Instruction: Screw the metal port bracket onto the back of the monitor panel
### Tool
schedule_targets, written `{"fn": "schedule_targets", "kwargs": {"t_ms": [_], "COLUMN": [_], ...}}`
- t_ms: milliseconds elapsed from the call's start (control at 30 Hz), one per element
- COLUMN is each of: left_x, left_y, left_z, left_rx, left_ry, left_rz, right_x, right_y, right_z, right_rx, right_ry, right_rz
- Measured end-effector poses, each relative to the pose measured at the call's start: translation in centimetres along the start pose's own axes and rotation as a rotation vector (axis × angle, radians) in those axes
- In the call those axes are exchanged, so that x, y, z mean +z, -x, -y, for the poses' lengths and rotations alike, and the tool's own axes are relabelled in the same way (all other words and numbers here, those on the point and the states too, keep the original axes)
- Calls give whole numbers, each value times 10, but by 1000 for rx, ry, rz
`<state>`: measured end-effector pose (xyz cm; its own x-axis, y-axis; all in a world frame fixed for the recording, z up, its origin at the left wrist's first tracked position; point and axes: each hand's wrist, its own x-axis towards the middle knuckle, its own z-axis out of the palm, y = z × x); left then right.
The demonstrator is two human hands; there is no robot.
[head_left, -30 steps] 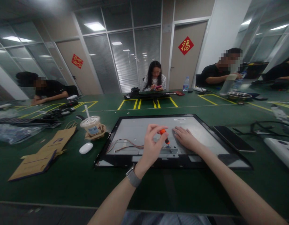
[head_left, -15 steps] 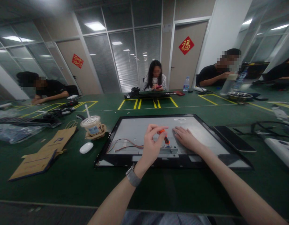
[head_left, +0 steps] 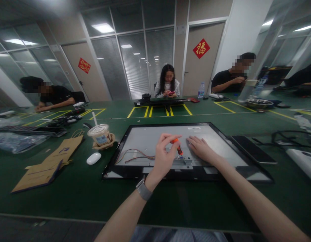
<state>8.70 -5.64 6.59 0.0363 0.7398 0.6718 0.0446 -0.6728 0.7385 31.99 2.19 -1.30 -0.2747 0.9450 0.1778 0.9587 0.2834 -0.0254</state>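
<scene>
My left hand [head_left: 165, 150], with a watch on its wrist, is closed around the handle of an orange and black screwdriver [head_left: 180, 150]. The screwdriver stands tilted, its lower end at a small metal bracket [head_left: 184, 162] near the front edge of a flat display panel [head_left: 142, 134]. My right hand [head_left: 199, 148] lies flat on the panel's pale grey back, right of the screwdriver, fingers stretched out. Thin coloured wires [head_left: 135, 154] run across the panel to the left of my left hand. The screwdriver's tip is too small to make out.
Left of the panel are a lidded drink cup [head_left: 100, 137] in a cardboard holder, a white mouse [head_left: 94, 158] and a brown paper bag [head_left: 48, 164]. A black phone-like slab [head_left: 252, 149] and a white device [head_left: 303, 163] lie to the right. Several people sit around the green table [head_left: 115, 208].
My hands and the screwdriver hold nearly the same pose on the panel. The whole view has shifted very slightly. At the right, a seated person's head and hand have moved a little left.
</scene>
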Motion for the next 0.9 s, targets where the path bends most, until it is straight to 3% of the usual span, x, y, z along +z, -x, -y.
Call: {"fn": "schedule_targets", "kwargs": {"t_ms": [200,433,667,900], "left_x": [-1,0,1,2], "left_y": [1,3,6,7], "left_z": [0,0,-3,-3], "left_rx": [-51,91,142,134], "left_ry": [56,-139,-71,-108], "left_rz": [43,-17,87,3], "right_x": [1,-1,4,6], "right_y": [1,0,-1,-2], "right_z": [0,0,-1,-3], "right_rx": [-6,-8,-13,-20], "right_ry": [10,22,35,22], "right_rz": [-8,-7,-18,-11]}}
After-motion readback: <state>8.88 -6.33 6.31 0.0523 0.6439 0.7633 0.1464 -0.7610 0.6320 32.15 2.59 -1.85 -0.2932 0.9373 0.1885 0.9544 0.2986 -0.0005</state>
